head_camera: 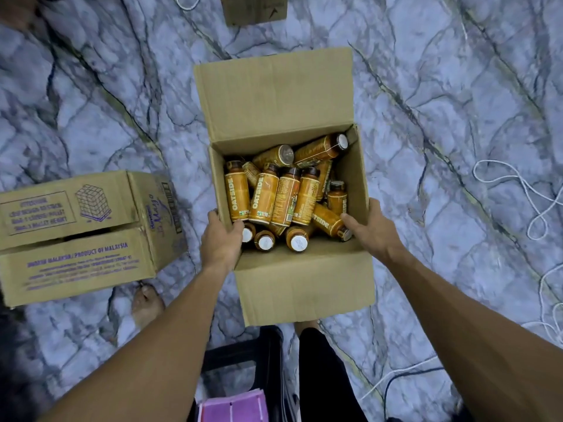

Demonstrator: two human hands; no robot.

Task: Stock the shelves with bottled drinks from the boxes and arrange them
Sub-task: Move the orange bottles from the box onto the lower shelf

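A closed printed carton (pixel 76 239) lies at the left of the frame, near my open box (pixel 304 284) but apart from it; another carton (pixel 254 9) is cut off at the top edge; white cord (pixel 518 190) loops over the marbled floor (pixel 426 102) at the right; a black stool (pixel 243 360) and a pink sheet (pixel 234 406) sit at the bottom centre, just below the box; my bare foot (pixel 146 303) shows beneath the printed carton.

The open box stands at the centre of the frame; inside it the bottles (pixel 265 199) lie jumbled, orange with "OATSIDE" labels and dark brown caps, several leaning side by side, others flat or end-on; my left grip (pixel 221 240) holds the left wall, thumb hooked over the rim; my right grip (pixel 373 229) holds the right wall, thumb inside against a bottle.

The far flap is spread toward the top of the frame, the near flap folds down toward me; bare floor lies between box and cord.
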